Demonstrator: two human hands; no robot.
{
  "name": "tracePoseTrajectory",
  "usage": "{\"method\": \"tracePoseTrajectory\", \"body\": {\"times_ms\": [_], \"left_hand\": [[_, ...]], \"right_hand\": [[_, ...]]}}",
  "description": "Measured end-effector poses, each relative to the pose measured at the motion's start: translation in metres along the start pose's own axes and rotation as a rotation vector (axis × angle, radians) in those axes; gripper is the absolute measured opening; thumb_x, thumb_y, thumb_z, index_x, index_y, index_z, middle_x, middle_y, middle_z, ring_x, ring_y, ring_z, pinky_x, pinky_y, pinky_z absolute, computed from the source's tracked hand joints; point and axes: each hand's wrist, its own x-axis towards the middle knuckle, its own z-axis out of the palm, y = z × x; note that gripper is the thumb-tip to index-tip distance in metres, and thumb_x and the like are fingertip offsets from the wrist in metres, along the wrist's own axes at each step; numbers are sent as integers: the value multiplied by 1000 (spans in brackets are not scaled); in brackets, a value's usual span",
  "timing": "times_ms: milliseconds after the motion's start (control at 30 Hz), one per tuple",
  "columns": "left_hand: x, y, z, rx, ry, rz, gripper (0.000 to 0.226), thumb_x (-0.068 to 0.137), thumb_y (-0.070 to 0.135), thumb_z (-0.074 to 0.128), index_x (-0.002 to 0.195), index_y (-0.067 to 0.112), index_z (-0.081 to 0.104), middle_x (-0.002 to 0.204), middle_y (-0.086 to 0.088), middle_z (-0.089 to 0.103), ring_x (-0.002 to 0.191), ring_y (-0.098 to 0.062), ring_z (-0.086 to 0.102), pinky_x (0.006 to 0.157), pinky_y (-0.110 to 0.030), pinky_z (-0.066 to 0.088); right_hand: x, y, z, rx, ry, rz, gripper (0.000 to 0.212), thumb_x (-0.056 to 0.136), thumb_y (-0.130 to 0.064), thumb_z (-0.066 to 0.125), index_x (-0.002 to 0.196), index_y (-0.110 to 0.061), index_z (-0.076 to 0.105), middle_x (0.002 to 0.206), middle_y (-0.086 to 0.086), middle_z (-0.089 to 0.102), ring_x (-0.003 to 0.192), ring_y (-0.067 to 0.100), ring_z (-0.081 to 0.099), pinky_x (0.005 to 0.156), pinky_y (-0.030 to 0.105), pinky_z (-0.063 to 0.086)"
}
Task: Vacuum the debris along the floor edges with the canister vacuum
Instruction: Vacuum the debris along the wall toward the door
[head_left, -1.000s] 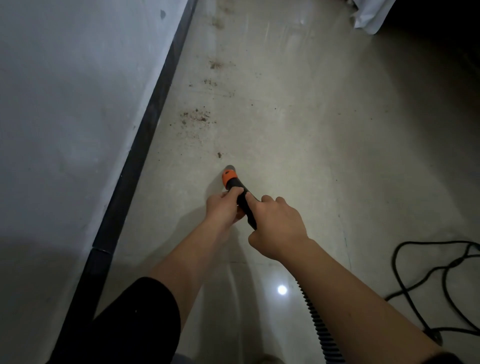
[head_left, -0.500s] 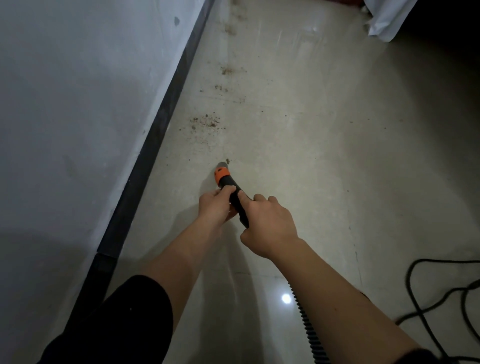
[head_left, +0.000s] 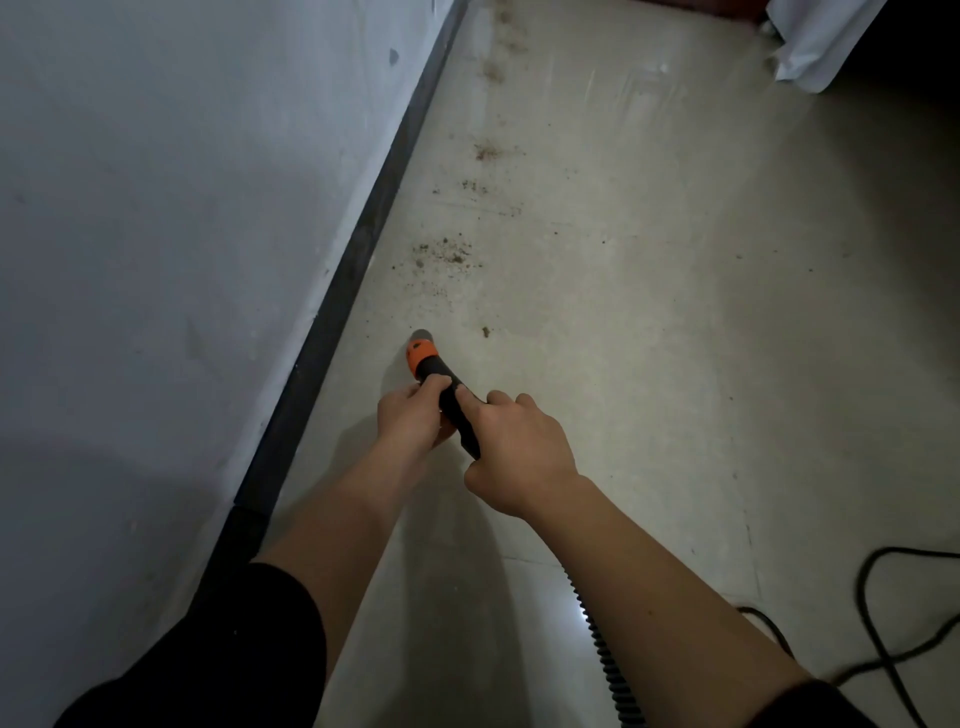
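Your vacuum nozzle has slid left, away from the lone crumb, toward the baseboard. Your left hand and right hand both curl around it. You are mid-sweep; next, push forward into the debris patch.

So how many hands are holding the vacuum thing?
2. The left hand grips the black vacuum wand nearer its front end. The right hand grips it just behind, with the forefinger laid along the top. No other hand shows in view.
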Motion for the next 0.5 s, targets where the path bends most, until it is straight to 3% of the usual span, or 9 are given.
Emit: {"method": "tracePoseTrajectory", "body": {"times_ms": [167, 500], "left_hand": [[8, 3, -21, -6, 46, 8, 13, 91, 16, 62, 78, 14, 61, 91, -13, 68, 92, -27, 69, 88, -40, 57], [18, 7, -40, -20, 111, 18, 11, 90, 17, 63, 80, 13, 63, 95, -16, 69, 95, -31, 69, 91, -44, 56]], "right_hand": [[10, -17, 3, 14, 6, -44, 73, 84, -17, 57, 149, -22, 23, 113, 10, 52, 100, 29, 48, 67, 33, 34], [22, -31, 10, 69, -2, -106, 77, 84, -15, 57, 151, -25, 20, 111, 10, 51, 98, 28, 48, 66, 33, 33]]}}
